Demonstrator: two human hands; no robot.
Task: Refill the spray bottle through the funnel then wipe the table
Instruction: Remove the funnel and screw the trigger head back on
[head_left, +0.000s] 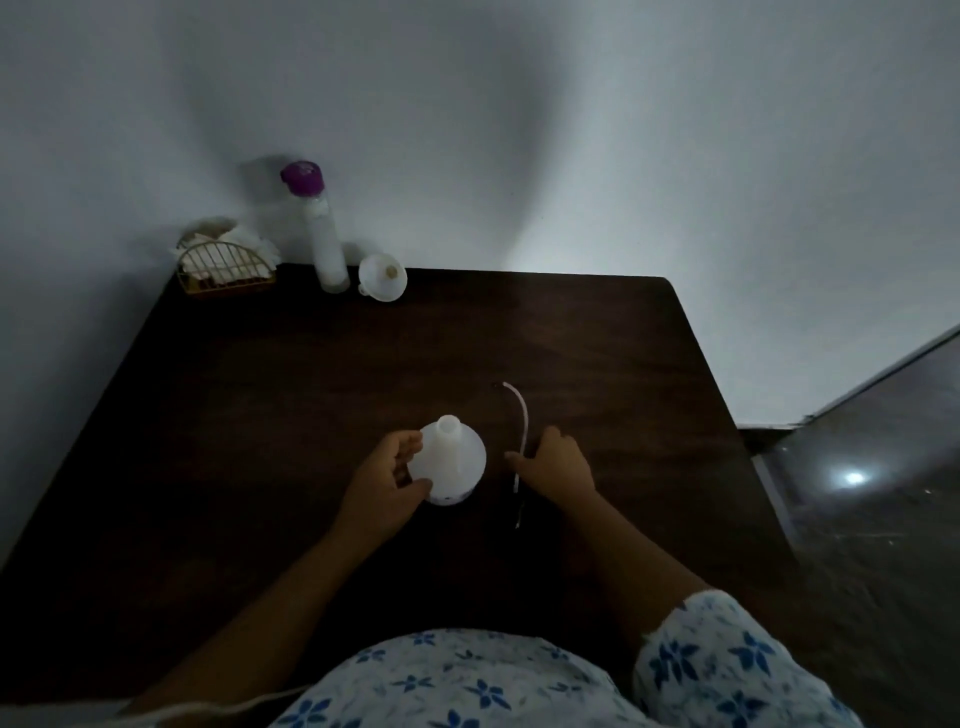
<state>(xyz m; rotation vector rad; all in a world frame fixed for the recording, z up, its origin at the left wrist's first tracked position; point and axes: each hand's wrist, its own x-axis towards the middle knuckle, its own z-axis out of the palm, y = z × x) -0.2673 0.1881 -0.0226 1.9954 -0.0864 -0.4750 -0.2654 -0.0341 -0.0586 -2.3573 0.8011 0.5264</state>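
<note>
Left grip (389, 478) held the uncapped spray bottle (453, 462); right grip (558, 462) unclear by the tube (522, 415). Funnel (382, 278) unused; filling and wiping remained.

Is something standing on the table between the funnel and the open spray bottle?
Nothing visible does: only dark tabletop lies between the funnel at the far edge and the spray bottle in the left hand.

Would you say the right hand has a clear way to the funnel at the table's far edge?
Probably yes, at a stretch: nothing upright stands on the table between the right hand and the funnel, and the tall bottle is left of it, off the path.
</note>
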